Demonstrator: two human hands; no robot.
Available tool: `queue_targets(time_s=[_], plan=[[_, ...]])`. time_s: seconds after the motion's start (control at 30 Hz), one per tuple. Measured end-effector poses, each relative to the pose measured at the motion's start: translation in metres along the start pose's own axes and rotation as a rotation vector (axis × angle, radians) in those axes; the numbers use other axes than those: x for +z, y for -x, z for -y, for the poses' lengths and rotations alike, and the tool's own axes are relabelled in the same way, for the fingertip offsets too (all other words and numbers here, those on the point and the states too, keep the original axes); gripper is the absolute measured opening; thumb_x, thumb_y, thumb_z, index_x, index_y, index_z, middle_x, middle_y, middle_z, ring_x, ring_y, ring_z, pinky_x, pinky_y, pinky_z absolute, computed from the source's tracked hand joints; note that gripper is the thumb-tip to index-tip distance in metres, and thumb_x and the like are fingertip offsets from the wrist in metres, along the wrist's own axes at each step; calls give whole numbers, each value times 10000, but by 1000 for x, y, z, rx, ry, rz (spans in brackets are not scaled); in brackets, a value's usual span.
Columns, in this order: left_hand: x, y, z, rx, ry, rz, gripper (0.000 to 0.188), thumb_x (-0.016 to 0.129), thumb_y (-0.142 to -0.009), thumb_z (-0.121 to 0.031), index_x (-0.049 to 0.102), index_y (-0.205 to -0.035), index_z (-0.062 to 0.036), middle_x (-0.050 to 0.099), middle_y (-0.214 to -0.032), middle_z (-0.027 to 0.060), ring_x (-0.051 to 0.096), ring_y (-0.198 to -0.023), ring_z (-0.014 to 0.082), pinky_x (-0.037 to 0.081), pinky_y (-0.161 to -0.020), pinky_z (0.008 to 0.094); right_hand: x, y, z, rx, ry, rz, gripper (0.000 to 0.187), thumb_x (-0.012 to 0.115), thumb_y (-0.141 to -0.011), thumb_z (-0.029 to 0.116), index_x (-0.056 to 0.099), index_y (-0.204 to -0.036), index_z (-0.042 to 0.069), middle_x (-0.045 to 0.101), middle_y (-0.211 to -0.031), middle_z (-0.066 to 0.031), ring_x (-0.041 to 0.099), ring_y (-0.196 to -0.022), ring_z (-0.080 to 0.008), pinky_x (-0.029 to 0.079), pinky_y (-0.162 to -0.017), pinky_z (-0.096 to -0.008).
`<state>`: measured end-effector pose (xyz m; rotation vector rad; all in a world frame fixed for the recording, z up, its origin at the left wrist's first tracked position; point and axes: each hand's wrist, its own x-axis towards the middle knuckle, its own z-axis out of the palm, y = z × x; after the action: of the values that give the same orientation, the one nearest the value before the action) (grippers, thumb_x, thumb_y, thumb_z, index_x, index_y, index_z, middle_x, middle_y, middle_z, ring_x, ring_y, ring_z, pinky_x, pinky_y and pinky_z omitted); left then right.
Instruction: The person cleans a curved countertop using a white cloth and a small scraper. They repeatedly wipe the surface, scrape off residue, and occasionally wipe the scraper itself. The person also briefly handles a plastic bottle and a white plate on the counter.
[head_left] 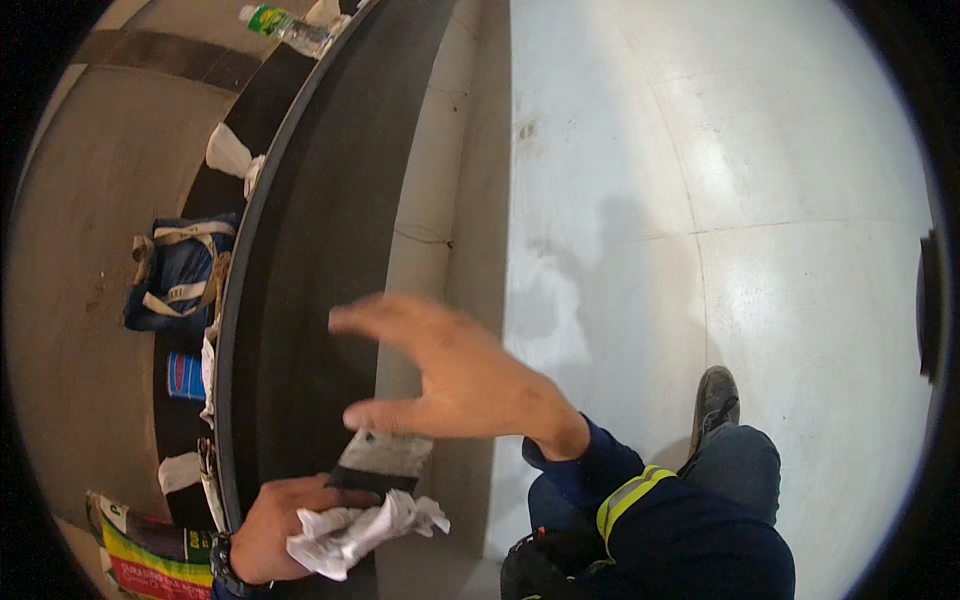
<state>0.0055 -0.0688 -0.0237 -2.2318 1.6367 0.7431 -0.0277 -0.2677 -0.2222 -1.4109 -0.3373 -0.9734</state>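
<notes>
My left hand [285, 515], with a dark watch on its wrist, is low in the head view over the dark ledge. It grips a putty knife with a wide, smeared grey blade [395, 455] and a dark lower part. Crumpled white paper or cloth [365, 532] is bunched in the same hand, hiding part of the tool. Above the blade, my right hand [455, 375] is stretched out, fingers and thumb apart, slightly smeared by motion. Its thumb overlaps the blade's upper edge; whether they touch I cannot tell. Nothing shows in that hand.
A long dark ledge [320, 220] with a raised edge runs up the left. Beyond that edge are a dark blue bag [185, 285], a blue can [185, 376], a plastic bottle [290, 30], white crumpled pieces and a colourful sack [160, 560]. Pale floor [800, 300] spreads to the right.
</notes>
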Motion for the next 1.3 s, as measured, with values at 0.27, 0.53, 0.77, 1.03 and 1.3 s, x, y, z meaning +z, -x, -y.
queue_targets(time_s=[0.27,0.53,0.77,1.03,1.3], plan=[[-1,-1,-10,53,-33,74,360,845,-727,-234,771,-1051,-94,739,-916,91,732,-799,268,570,-721,369,45,2,-6,5,-738,533,342,699,-944,308,690,-1113,11,732,-1019,-116,678,-960,-224,527,-815,-348],[8,1,-6,5,75,-159,318,855,-743,-190,765,-1022,-65,751,-950,115,746,-842,285,587,-737,365,26,10,-11,144,-452,544,368,736,-933,332,687,-1127,23,727,-1027,-86,673,-954,-190,531,-844,-340],[6,-2,-2,25,153,-82,364,802,-729,-247,720,-1030,-60,664,-1302,146,665,-1162,373,576,-900,435,-51,11,-40,288,-206,-397,252,688,-991,236,717,-1108,15,749,-908,-64,713,-818,-142,575,-736,-294],[10,-2,4,22,162,181,431,768,-755,-195,669,-1151,-56,636,-1353,146,665,-1128,341,536,-963,451,81,26,-51,50,369,-121,558,737,-829,86,585,-1363,31,628,-1289,-159,618,-1153,-329,521,-976,-434],[15,-1,8,42,103,178,417,814,-765,-323,717,-1098,-92,685,-1276,158,687,-1131,333,551,-941,456,68,2,-72,152,471,-147,482,671,-864,54,600,-1338,1,626,-1304,-167,603,-1158,-341,487,-1001,-463]])
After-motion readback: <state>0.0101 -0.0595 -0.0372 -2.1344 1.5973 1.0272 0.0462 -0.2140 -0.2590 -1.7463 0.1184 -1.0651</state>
